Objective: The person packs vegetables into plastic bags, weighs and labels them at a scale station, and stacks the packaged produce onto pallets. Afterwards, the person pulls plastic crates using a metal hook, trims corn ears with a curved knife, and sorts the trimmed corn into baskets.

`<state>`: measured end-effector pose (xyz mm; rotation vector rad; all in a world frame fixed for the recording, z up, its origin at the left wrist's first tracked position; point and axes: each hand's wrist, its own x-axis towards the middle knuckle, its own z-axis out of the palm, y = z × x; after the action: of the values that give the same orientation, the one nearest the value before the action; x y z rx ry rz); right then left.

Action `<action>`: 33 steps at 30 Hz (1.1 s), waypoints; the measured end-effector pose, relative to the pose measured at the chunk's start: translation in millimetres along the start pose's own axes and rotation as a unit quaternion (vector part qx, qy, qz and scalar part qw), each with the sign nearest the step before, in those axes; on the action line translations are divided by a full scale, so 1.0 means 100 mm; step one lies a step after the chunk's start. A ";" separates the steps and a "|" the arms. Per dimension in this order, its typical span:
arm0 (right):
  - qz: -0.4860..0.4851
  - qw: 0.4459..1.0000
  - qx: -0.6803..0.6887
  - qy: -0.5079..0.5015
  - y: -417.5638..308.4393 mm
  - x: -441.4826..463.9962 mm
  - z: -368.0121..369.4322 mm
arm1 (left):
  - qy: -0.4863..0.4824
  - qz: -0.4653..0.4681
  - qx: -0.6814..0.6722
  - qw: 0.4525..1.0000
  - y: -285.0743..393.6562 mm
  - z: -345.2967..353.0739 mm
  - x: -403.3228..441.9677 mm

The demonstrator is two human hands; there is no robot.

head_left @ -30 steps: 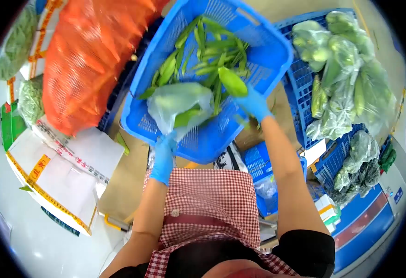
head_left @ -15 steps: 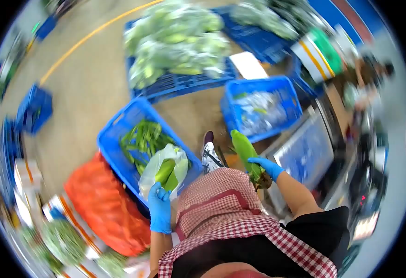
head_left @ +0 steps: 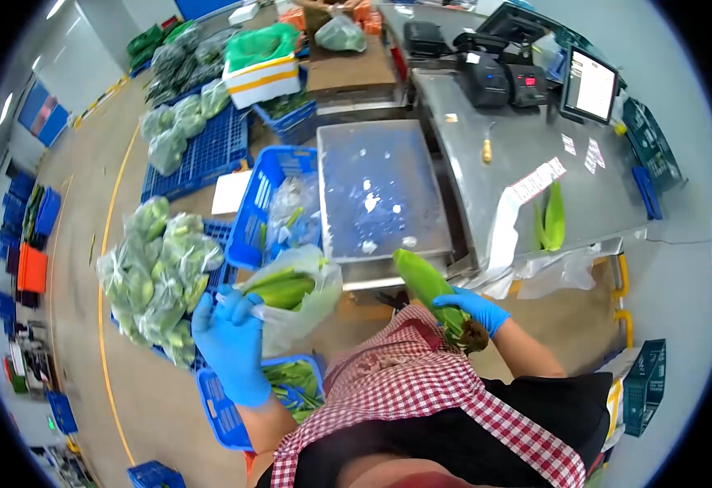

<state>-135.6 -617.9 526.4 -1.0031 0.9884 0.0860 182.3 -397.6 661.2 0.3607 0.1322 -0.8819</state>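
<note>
Nearest, a person in a red-and-white checked cloth apron (head_left: 372, 358) holds 2 things before the body. The blue-gloved left hand (head_left: 230, 343) is clenched on the rim of a translucent plastic bag (head_left: 311, 317) with green husked corn ears (head_left: 284, 291) inside. The blue-gloved right hand (head_left: 471, 309) grasps 1 long green corn ear (head_left: 422, 278) near its brown end, tip pointing away.

The body has turned: the blue plastic crate (head_left: 224, 411) of loose green leaves (head_left: 291, 381), in front 1 second ago, now lies near left, so bag and ear face a flat metal platform (head_left: 388, 175) instead.

The ear's tip overlaps the platform's near edge in view; whether they touch cannot be told. Right of it runs a grey steel counter (head_left: 474, 179), with a green husk (head_left: 553, 221) at its near edge. Left, a blue crate of clear bags (head_left: 252, 215) and a heap of bagged green produce (head_left: 161, 281) hem the left hand; beyond them, brown floor (head_left: 83, 236) gives room. Far off, another person's hands hold a bag (head_left: 341, 34).
</note>
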 end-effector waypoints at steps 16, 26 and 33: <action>-0.090 0.994 0.056 0.039 -0.49 0.20 -1.29 | 0.172 -0.095 0.183 0.963 -1.56 -1.36 2.77; -0.098 0.987 0.110 0.059 -0.66 0.47 -0.97 | 0.194 -0.202 0.331 0.901 -1.99 -1.90 2.92; -0.083 0.985 0.127 0.083 -0.72 0.62 -0.69 | 0.224 -0.260 0.424 0.838 -1.97 -1.86 2.87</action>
<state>-109.9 -732.4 517.8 -0.8625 1.0338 -0.2591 217.6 -653.9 364.0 1.4222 0.2790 -1.3610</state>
